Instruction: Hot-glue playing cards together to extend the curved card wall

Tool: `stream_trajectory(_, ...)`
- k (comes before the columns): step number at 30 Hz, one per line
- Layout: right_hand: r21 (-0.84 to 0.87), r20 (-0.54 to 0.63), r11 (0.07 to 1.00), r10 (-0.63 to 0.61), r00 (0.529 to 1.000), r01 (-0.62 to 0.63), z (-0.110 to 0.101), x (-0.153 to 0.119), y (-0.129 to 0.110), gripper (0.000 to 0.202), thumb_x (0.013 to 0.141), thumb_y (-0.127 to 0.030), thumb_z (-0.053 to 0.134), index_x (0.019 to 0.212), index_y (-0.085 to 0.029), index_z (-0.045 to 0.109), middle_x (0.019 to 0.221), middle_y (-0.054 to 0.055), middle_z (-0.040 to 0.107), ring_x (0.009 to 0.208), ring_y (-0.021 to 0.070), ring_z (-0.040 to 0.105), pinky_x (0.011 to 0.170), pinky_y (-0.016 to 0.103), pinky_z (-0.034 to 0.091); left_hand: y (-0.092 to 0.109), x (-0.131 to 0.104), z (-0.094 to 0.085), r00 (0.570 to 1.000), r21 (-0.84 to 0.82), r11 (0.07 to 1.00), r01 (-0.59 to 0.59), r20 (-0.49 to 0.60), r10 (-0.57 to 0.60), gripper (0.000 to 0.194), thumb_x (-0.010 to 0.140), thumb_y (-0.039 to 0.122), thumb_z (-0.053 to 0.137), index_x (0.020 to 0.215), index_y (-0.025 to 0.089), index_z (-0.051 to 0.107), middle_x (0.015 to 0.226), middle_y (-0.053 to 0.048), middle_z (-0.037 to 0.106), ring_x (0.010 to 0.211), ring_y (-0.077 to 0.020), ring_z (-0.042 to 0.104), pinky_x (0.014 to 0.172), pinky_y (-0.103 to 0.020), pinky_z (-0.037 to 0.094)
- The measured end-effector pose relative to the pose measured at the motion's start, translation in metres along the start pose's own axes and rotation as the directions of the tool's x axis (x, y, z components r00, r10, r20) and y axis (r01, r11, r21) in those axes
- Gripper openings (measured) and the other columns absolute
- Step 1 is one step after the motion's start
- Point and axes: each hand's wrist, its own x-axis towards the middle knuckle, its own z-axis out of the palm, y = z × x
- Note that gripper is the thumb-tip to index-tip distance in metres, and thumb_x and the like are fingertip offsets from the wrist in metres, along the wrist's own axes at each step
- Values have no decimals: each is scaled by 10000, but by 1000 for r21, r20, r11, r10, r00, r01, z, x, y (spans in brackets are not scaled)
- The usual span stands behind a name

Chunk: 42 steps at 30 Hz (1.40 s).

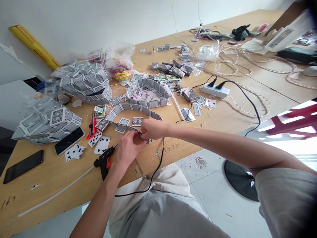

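A long strip of folded playing cards (117, 113) curves into a loop standing on edge on the table. At its near side my left hand (129, 147) pinches the strip from below, fingers closed. Close beside it, my right hand (152, 129) is closed on the same stretch, and the fingers partly hide the join. Loose cards (124, 121) lie flat inside the loop. Just left of my left hand rests a black hot glue gun (102, 162) with an orange trigger, a long white glue stick (58, 191) trailing from its back.
Behind the loop stands a card-walled tray (158, 103) with loose cards in it. Woven card baskets (85, 81) fill the left, near two phones (23, 166) and a red cutter (91, 127). Card boxes (177, 71), a power strip (215, 91) and a black cable (162, 155) lie rightward.
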Motion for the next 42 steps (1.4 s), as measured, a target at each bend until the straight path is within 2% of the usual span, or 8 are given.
stream_trajectory(9,4,1,1000,-7,1000,7,-1,-1,0,218,888,-250,672,923,-126,848,890,117,811,745,185,655,592,294,348,2,-1,1,1000,-6,1000,-6,-23,6,158,812,205,831,875,231,687,869,-8,729,803,-199,690,743,-298,490)
stream_trajectory(16,12,1,1000,15,1000,-15,-1,-3,0,216,889,-241,673,926,-119,848,888,121,810,735,187,655,563,295,329,-6,-7,4,991,-157,978,134,38,-129,217,848,278,842,1016,217,718,955,-43,797,878,-225,759,814,-335,570)
stream_trajectory(20,15,-1,1000,19,1000,-19,0,-2,0,210,886,-246,683,925,-125,849,900,120,812,754,189,665,571,287,339,-10,-10,9,995,-127,987,95,21,-93,186,860,310,845,966,220,720,956,-42,769,858,-221,736,777,-328,558)
stream_trajectory(28,12,1,1000,5,1000,-5,0,-1,-1,204,904,-225,678,918,-118,852,886,116,816,750,180,665,595,270,366,-11,-6,12,999,-109,993,49,-2,-50,161,828,223,857,889,225,708,877,0,732,810,-187,692,751,-299,505)
stream_trajectory(36,12,-4,1000,0,1000,0,2,-1,1,209,906,-227,677,914,-115,853,882,116,813,745,179,663,601,279,359,-12,-9,12,998,-76,996,54,15,-53,161,849,260,853,932,219,721,959,-36,752,869,-220,699,764,-315,501)
stream_trajectory(42,15,-15,1000,3,1000,-3,3,-1,1,201,898,-235,684,914,-121,848,891,115,812,745,181,651,584,290,338,-13,-8,12,999,-79,996,50,15,-49,150,832,245,857,900,228,724,925,-23,731,854,-212,692,750,-302,494)
